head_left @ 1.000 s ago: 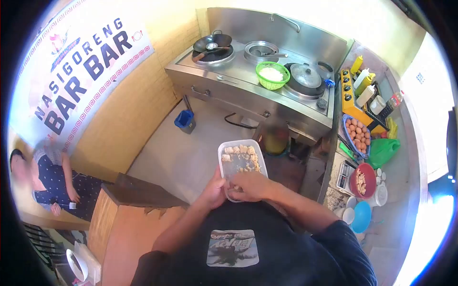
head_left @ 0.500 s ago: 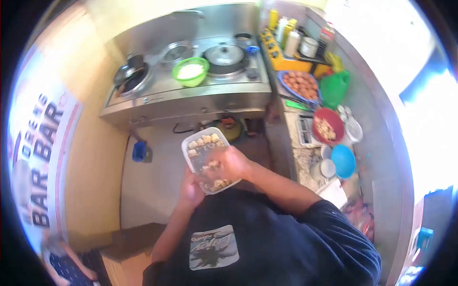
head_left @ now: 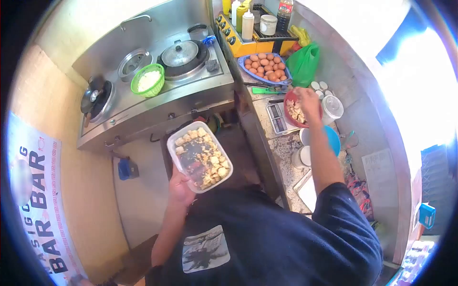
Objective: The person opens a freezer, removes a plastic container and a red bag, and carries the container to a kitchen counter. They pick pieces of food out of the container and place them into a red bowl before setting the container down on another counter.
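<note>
My left hand (head_left: 181, 188) grips the lower left side of a clear plastic container (head_left: 229, 165), tilted in front of my chest. Pale yellowish chunks of food (head_left: 214, 164) lie along its edges, with a barer patch of bottom in the middle. My right hand (head_left: 307, 100) is stretched out over the far rim of a red bowl (head_left: 316, 123); its fingers point down and are partly hidden. Similar pale chunks (head_left: 296, 110) fill part of that bowl. Under the bowl shows a kitchen scale (head_left: 276, 119).
Eggs in a blue basket (head_left: 244, 60), a green bag (head_left: 305, 64) and a green-handled knife (head_left: 262, 90) lie beyond the bowl. Lidded jars and a blue bowl (head_left: 332, 138) stand nearer. Left is the stove (head_left: 157, 107) with a lidded pan (head_left: 179, 52) and green basket (head_left: 157, 85).
My right hand has left the plastic container and reached right to the red bowl. The view has turned rightward. My left hand still holds the container.
</note>
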Demonstrator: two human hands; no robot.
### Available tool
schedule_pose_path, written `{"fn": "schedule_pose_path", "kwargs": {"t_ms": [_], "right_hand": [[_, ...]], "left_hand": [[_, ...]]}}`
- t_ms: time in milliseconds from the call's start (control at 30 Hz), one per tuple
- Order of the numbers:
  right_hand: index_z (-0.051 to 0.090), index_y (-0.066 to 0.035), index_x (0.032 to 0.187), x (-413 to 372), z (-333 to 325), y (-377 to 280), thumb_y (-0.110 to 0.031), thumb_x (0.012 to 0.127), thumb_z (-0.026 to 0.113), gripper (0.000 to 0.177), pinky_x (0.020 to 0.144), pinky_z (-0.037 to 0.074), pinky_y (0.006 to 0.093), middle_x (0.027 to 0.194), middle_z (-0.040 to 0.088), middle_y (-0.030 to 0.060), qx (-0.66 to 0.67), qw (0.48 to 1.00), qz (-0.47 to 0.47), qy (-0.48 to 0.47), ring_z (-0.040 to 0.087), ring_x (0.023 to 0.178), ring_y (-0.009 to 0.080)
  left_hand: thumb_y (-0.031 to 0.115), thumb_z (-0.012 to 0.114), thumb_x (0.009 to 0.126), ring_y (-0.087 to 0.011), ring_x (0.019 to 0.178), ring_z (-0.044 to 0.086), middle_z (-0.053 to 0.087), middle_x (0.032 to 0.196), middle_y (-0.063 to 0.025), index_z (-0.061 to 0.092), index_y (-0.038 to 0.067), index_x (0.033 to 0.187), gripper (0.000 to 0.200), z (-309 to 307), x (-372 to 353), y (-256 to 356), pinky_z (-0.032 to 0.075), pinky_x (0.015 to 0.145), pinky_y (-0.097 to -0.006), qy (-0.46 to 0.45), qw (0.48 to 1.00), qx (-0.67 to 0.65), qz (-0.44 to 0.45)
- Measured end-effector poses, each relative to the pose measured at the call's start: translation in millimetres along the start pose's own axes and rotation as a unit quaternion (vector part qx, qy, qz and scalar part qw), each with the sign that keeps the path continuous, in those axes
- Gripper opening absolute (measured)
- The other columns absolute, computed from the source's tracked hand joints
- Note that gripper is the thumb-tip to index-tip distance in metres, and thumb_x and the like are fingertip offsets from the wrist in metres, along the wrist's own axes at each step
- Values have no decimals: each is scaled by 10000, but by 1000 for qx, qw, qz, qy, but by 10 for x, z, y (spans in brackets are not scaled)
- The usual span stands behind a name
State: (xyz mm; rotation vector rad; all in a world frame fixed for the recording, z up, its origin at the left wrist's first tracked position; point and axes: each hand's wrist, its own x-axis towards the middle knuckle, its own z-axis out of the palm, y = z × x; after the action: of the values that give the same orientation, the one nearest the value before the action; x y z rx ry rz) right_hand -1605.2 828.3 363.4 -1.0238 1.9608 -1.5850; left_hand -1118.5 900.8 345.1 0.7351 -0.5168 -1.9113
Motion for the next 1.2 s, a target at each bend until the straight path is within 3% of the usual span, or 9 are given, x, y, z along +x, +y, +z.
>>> {"fn": "schedule_pose_path", "kwargs": {"t_ms": [133,267,333,433,567,667,700,867,1200], "right_hand": [[692,17,1020,339,-326,511,-201,839,657,285,744,521,314,931,718,109,-232,971,52,-8,666,825,176],[683,12,1099,524,-454,818,-175,829,658,329,786,518,314,974,715,125,-258,964,9,-62,667,852,192],[687,-31,1139,560,-508,670,-214,826,668,363,899,513,362,1069,712,159,-244,968,21,-46,684,988,252],[685,-34,1141,396,-453,257,-163,861,638,312,897,514,358,1085,711,142,-183,981,-67,-3,685,986,238],[696,-25,1085,-414,93,-715,-173,868,685,263,812,530,311,991,725,122,-103,976,-158,-104,682,905,174],[734,-67,921,-1335,670,-1251,-202,872,643,170,784,544,371,906,713,117,-100,934,-228,-256,690,861,247],[738,-79,900,-1563,904,-1299,-188,820,678,148,816,537,384,916,710,124,-135,862,-381,-307,675,899,276],[729,-98,883,-2712,1552,-1545,-257,789,656,199,775,540,446,972,679,150,-244,699,-402,-539,663,882,329],[727,-121,840,-3243,1558,-1339,-330,777,650,231,770,501,495,957,682,121,-269,719,-409,-493,665,867,305]], "left_hand": [[50,455,697,-428,1236,479,460,1333,-217,245,118,1481,814,-57,-169,49,437,1027,-583,45,999,-27,-8],[45,453,709,-428,1247,468,454,1338,-215,248,133,1483,806,-62,-276,46,427,1036,-587,71,997,-34,10],[41,452,720,-424,1233,477,453,1341,-213,247,139,1485,798,-101,-336,43,423,1040,-588,71,995,-65,0],[38,448,734,-415,1220,485,451,1345,-212,248,140,1485,784,-134,-414,29,421,1043,-584,53,997,-46,18],[41,447,751,-410,1212,490,456,1339,-207,260,137,1479,758,-182,-504,17,422,1042,-582,61,998,-5,28],[43,452,758,-391,1208,499,479,1314,-192,277,137,1471,740,-174,-520,30,441,1030,-558,47,999,-3,6],[44,454,758,-374,1202,507,487,1310,-183,281,134,1467,736,-143,-529,50,451,1022,-541,56,998,-9,-2],[119,420,830,-352,1233,506,481,1358,-171,303,102,1463,645,-410,-584,1,432,1046,-523,34,999,38,16],[22,456,730,-310,1263,482,458,1372,-147,266,93,1481,778,-304,-760,119,466,1021,-460,-34,998,52,-24]]}}
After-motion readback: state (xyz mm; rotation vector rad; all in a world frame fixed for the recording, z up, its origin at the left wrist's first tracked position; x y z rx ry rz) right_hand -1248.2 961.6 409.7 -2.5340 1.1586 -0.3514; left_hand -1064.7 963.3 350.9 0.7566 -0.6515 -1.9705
